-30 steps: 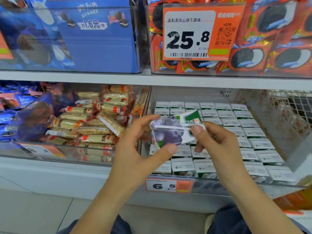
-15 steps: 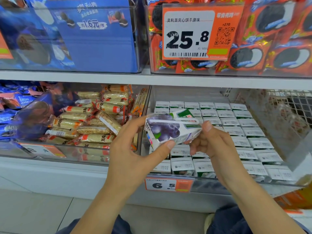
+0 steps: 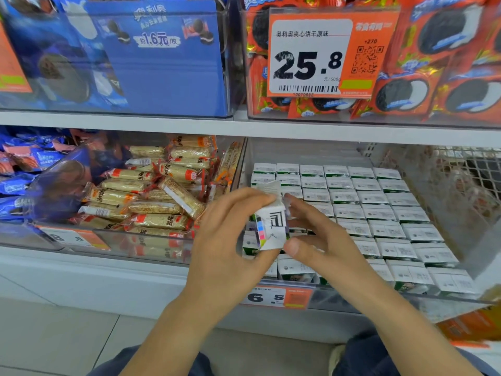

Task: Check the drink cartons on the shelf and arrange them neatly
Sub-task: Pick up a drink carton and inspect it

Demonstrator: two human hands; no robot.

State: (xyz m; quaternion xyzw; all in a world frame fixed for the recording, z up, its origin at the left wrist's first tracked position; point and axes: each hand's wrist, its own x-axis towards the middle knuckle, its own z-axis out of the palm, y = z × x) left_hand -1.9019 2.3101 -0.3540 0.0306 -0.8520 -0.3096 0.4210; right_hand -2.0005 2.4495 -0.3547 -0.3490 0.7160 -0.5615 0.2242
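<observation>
Inspection is going on in the head view: left hand and right hand are both gripping one drink carton, lifted in front of the shelf bin. Beyond the hands, cartons are sitting in tidy rows; returning this one seems left.

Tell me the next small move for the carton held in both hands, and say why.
Probably lower the small white drink carton into the open spot at the front left of the clear shelf bin. The left hand and right hand pinch it with its printed end facing the camera, as if mid-check, while the other white-topped cartons stand upright in neat rows.
</observation>
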